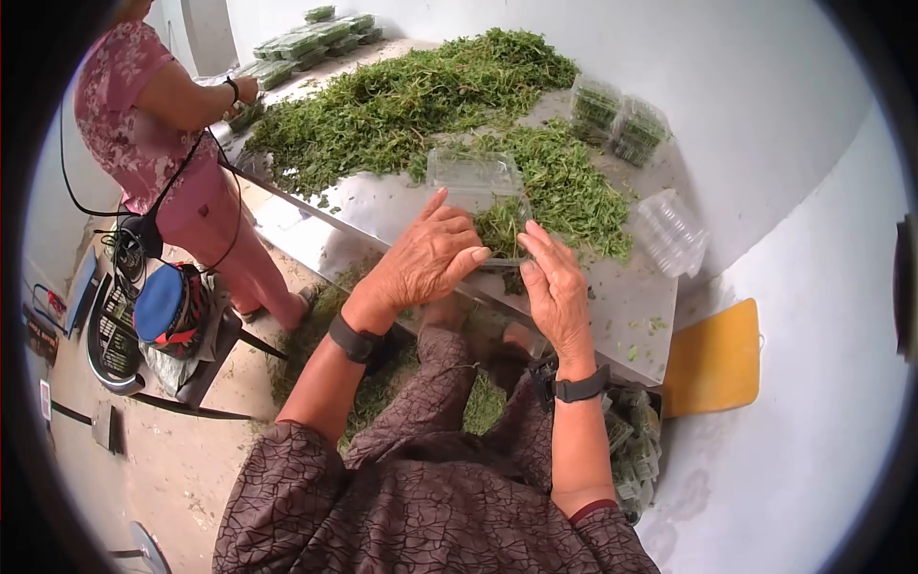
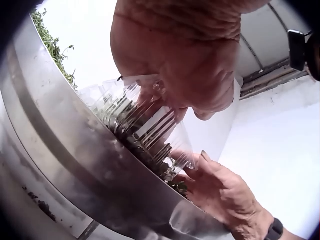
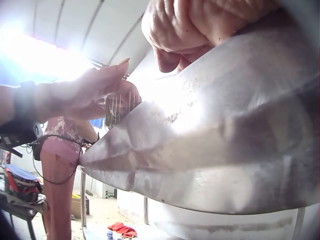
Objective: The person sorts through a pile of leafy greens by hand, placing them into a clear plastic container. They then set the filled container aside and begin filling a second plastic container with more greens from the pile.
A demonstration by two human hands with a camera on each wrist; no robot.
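Observation:
A clear plastic box [image 1: 502,260], its lid [image 1: 473,172] folded back, holds green leaves [image 1: 499,226] near the table's front edge. My left hand [image 1: 430,256] grips its left side, thumb by the front rim. At the right end, my right hand [image 1: 557,292] holds the box with thumb and fingers. The left wrist view shows the ribbed box [image 2: 150,130] beneath my left hand [image 2: 175,55], with my right hand [image 2: 225,195] at its other end. In the right wrist view, my left hand [image 3: 95,92] is against the box [image 3: 122,107]; my right hand [image 3: 200,27] is above the table edge.
A large heap of greens [image 1: 411,96] spreads over the metal table [image 1: 368,206]. Filled boxes [image 1: 636,131] and empty clear boxes [image 1: 669,232] lie at the right, stacked boxes [image 1: 311,43] at the back left. A person [image 1: 163,124] stands left; a yellow board [image 1: 717,359] is beside the table.

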